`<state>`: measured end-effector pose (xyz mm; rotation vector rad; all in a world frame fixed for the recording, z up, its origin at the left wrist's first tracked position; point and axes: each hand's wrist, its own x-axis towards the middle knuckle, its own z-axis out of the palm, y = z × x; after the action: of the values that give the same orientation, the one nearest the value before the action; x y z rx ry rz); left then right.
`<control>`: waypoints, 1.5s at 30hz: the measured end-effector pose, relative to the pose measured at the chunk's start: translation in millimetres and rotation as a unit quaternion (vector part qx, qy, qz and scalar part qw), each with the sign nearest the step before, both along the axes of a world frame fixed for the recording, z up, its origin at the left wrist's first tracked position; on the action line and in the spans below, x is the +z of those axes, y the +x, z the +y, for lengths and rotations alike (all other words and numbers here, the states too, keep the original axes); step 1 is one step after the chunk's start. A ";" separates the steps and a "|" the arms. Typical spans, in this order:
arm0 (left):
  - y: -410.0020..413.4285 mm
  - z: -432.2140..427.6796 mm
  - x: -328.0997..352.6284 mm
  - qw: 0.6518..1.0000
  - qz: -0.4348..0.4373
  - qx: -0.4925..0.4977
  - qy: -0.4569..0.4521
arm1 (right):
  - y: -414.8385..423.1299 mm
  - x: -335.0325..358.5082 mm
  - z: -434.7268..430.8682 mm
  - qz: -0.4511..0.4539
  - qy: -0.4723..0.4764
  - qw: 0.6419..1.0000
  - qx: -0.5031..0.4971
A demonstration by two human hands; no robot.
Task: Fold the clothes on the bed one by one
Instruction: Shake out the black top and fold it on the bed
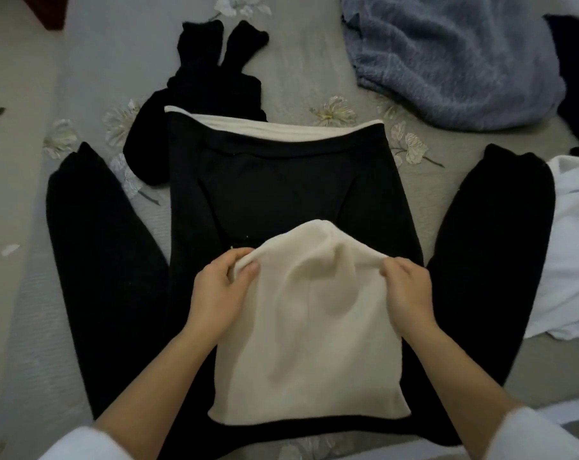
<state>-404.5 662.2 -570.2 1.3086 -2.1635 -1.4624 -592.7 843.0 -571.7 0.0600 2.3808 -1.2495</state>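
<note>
A black hooded sweatshirt [281,190] with a cream lining lies flat on the bed, its hem at the far side and both sleeves spread outward. Its cream hood [308,333] lies over the body, close to me. My left hand [220,292] pinches the hood's left upper edge between thumb and fingers. My right hand [405,290] grips the hood's right upper edge. The hood's top bulges up between my hands.
Black tights [215,78] lie bunched beyond the sweatshirt. A fluffy blue-grey garment [454,64] is heaped at the far right, with a dark garment [573,61] beside it. A white garment [570,247] lies at the right edge. The grey bedsheet [22,200] has flower prints.
</note>
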 end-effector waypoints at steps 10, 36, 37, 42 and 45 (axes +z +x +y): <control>-33.8 27.9 -43.4 0.875 -0.183 -0.328 -0.305 | 28.8 -47.9 -16.4 0.257 0.225 0.841 0.420; -113.4 -245.3 -21.2 0.831 -0.277 -0.143 -0.461 | -169.7 -54.8 -244.6 0.307 0.344 0.737 0.494; -114.2 -247.0 -18.4 0.826 -0.272 -0.150 -0.471 | -171.9 -54.9 -243.2 0.340 0.340 0.725 0.492; -97.8 -274.5 1.1 0.803 -0.289 -0.236 -0.464 | -195.2 -43.4 -215.2 0.444 0.209 0.758 0.431; -91.4 -292.7 10.4 0.792 -0.263 -0.255 -0.488 | -214.8 -32.3 -199.2 0.428 0.165 0.785 0.416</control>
<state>-495.9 369.6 -559.8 0.7693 -3.0744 0.1709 -807.5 643.8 -604.1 -1.5750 2.7062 -0.4092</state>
